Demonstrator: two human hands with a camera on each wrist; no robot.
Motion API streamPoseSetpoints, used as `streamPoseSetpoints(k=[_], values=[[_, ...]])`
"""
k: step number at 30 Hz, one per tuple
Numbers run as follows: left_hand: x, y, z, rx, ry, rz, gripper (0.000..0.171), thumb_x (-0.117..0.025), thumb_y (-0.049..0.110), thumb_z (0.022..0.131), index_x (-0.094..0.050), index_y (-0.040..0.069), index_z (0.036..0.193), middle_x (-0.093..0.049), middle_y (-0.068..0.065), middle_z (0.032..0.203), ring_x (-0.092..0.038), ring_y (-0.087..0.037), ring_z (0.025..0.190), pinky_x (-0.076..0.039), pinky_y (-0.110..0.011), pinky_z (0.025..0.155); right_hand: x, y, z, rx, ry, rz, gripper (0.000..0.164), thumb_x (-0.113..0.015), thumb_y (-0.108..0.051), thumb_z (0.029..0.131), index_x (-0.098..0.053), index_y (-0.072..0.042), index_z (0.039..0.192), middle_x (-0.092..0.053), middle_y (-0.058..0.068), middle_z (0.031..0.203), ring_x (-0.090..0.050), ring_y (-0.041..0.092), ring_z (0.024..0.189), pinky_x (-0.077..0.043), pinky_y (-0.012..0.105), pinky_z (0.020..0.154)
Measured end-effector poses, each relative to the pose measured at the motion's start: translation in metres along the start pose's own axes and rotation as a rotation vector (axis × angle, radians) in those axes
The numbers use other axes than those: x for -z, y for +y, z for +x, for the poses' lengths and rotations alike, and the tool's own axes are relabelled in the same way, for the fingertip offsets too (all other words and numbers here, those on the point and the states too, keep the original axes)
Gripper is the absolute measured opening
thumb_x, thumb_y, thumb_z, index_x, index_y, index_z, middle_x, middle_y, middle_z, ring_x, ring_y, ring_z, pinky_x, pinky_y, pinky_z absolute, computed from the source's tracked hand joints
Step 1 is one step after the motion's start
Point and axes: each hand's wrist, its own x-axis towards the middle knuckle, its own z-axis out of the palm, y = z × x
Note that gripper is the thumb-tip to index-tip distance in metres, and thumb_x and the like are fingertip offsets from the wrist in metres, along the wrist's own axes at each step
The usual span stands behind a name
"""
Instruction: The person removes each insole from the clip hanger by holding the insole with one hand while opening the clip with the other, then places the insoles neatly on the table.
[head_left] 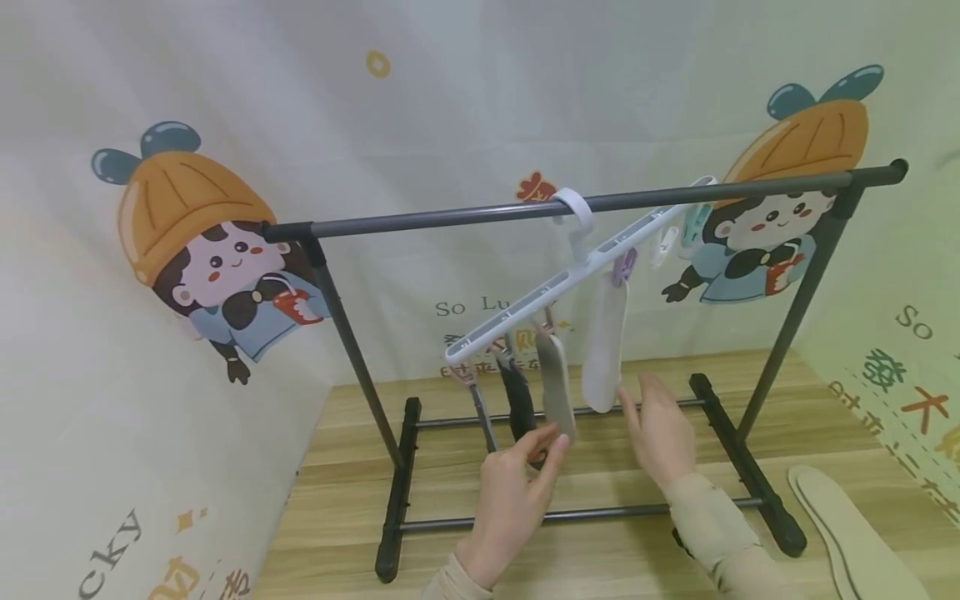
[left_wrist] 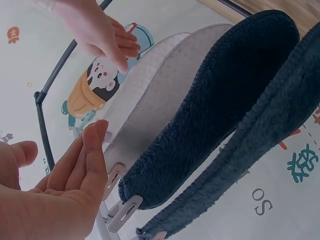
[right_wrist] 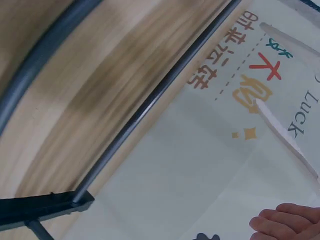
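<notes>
Four-clip-style white hanger (head_left: 540,287) hangs by its hook, with several insoles clipped below it. My left hand (head_left: 517,483), fingers loosely bent, overlaps the lower end of a grey insole (head_left: 557,383). In the left wrist view, that hand (left_wrist: 60,185) holds nothing. Two fluffy dark blue insoles (left_wrist: 215,110) hang beside the grey one. My right hand (head_left: 660,429) has its fingers extended close by the lower end of a white insole (head_left: 606,342), which hangs from a purple clip (head_left: 625,265). Only the right fingers (right_wrist: 280,222) show in the right wrist view.
A black rack's top bar (head_left: 450,218) carries the hanger; its feet (head_left: 397,500) stand on a wood-patterned surface (head_left: 330,492). Vacant clips (head_left: 693,225) hang at the hanger's right end. A pair of pale insoles (head_left: 855,533) lies at the right. A printed cloth (head_left: 465,108) stands behind.
</notes>
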Motion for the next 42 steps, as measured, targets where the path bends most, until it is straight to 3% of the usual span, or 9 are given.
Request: streamPoseSetpoints(k=[10, 13, 20, 26, 33, 40, 42], values=[[0.005, -0.001, -0.001, 0.023, -0.016, 0.044, 0.039, -0.055, 0.032, 0.102, -0.07, -0.002, 0.113, -0.076, -0.01, 0.103, -0.074, -0.02, 0.083, -0.058, -0.023, 0.067, -0.01, -0.011, 0.018, 0.004, -0.03, -0.007, 0.062, -0.046, -0.041, 0.104, -0.045, 0.009, 0.14, -0.048, 0.03, 0.143, -0.049, 0.047, 0.129, -0.046, 0.06, 0.099], [0.004, 0.0, -0.002, 0.013, -0.013, 0.042, 0.039, -0.055, 0.032, 0.102, -0.07, -0.003, 0.112, -0.076, -0.011, 0.103, -0.074, -0.021, 0.085, -0.059, -0.026, 0.07, -0.013, -0.013, 0.021, 0.031, 0.002, -0.008, 0.055, -0.048, -0.034, 0.105, -0.048, 0.011, 0.136, -0.052, 0.032, 0.138, -0.054, 0.048, 0.123, -0.05, 0.059, 0.094], [0.002, 0.0, -0.002, -0.01, 0.008, 0.025, 0.036, -0.057, 0.029, 0.101, -0.07, -0.003, 0.112, -0.077, -0.009, 0.1, -0.074, -0.016, 0.081, -0.056, -0.019, 0.066, -0.018, -0.009, 0.02, 0.087, 0.079, -0.032, 0.042, -0.046, -0.021, 0.105, -0.053, 0.013, 0.129, -0.061, 0.032, 0.124, -0.064, 0.049, 0.105, -0.056, 0.057, 0.078], [0.001, 0.002, -0.001, -0.021, 0.0, 0.037, 0.038, -0.055, 0.032, 0.102, -0.07, -0.002, 0.112, -0.076, -0.01, 0.102, -0.074, -0.017, 0.082, -0.059, -0.026, 0.07, -0.021, -0.006, 0.011, 0.14, 0.146, -0.011, 0.037, -0.051, -0.016, 0.103, -0.054, 0.012, 0.126, -0.065, 0.032, 0.113, -0.068, 0.046, 0.089, -0.057, 0.055, 0.066], [-0.004, 0.007, 0.002, -0.047, -0.006, 0.001, 0.037, -0.055, 0.029, 0.102, -0.069, -0.003, 0.113, -0.075, -0.013, 0.104, -0.075, -0.022, 0.085, -0.06, -0.029, 0.07, -0.02, -0.004, -0.003, 0.175, 0.197, 0.002, 0.037, -0.053, -0.013, 0.102, -0.053, 0.014, 0.127, -0.061, 0.034, 0.123, -0.067, 0.048, 0.098, -0.058, 0.055, 0.071], [-0.009, 0.013, 0.007, -0.068, -0.006, -0.012, 0.037, -0.054, 0.031, 0.103, -0.069, 0.0, 0.116, -0.075, -0.012, 0.107, -0.075, -0.021, 0.088, -0.058, -0.022, 0.074, -0.019, -0.002, -0.016, 0.199, 0.221, 0.04, 0.04, -0.056, -0.012, 0.1, -0.05, 0.009, 0.134, -0.062, 0.03, 0.123, -0.068, 0.045, 0.093, -0.058, 0.055, 0.065], [-0.01, 0.015, 0.01, -0.077, -0.007, -0.021, 0.038, -0.053, 0.031, 0.103, -0.069, -0.001, 0.116, -0.075, -0.012, 0.107, -0.075, -0.021, 0.087, -0.059, -0.024, 0.075, -0.019, -0.002, -0.02, 0.214, 0.235, 0.046, 0.042, -0.058, -0.011, 0.099, -0.049, 0.008, 0.136, -0.061, 0.03, 0.126, -0.068, 0.045, 0.095, -0.058, 0.056, 0.073]])
